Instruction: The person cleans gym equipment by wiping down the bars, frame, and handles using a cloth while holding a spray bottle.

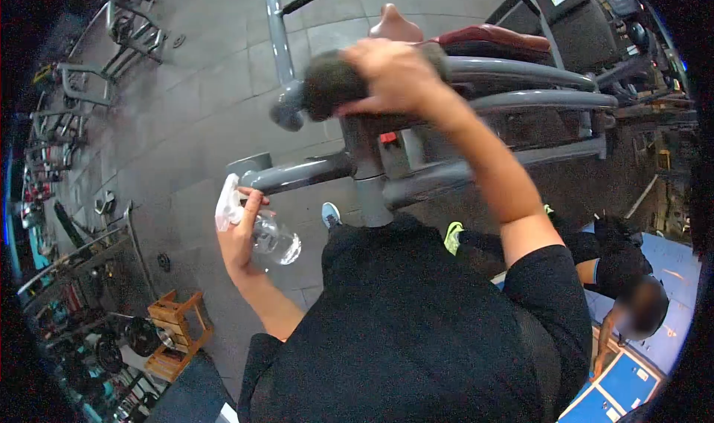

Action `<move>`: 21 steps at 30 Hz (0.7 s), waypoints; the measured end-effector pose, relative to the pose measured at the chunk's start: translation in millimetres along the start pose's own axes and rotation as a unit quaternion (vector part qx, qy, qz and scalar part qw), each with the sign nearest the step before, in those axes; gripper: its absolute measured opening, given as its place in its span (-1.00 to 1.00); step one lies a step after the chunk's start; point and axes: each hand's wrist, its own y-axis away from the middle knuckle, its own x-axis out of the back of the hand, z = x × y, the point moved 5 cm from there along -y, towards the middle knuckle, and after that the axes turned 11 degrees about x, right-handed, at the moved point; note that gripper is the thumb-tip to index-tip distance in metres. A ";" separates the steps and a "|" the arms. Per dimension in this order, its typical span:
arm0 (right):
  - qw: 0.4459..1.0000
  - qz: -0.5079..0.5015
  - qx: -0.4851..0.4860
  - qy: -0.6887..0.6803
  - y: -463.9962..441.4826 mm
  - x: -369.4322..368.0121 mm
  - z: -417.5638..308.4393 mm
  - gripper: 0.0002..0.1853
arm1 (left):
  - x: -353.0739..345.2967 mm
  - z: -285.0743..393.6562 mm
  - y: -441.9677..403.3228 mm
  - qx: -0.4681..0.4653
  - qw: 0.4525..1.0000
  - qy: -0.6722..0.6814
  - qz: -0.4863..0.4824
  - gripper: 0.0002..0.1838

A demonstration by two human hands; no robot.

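Gray tiled gym floor (208, 59) spreads widely, with weight racks (123, 33) along its left edge. A gray tubular exercise machine (535, 98) stands ahead, bearing a dark, thick pad (327, 88). The right hand (390, 70), blurred, lies over the pad; whether it clutches anything, I cannot tell. Beside the machine's low bar (305, 172), the left hand (239, 237) grasps a clear spray bottle (275, 241) with a white trigger head.
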 end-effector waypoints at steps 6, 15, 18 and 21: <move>0.998 0.015 -0.060 -0.005 150.3 71.3 130.7 -0.21 | 10.8 -12.8 -1.4 0.048 0.998 -0.042 0.030 -0.48; 0.994 -0.052 0.066 0.062 61.6 8.6 85.6 -0.19 | 23.3 -41.7 -2.1 0.069 0.994 -0.012 0.084 -0.74; 0.991 -0.092 0.093 0.016 10.1 -24.4 50.7 -0.23 | 25.4 -45.0 -3.1 0.033 0.995 -0.014 0.092 -0.76; 0.990 -0.029 0.141 0.007 -31.3 -49.9 7.7 -0.37 | 24.8 -46.5 -1.8 0.043 0.995 0.004 0.092 -0.77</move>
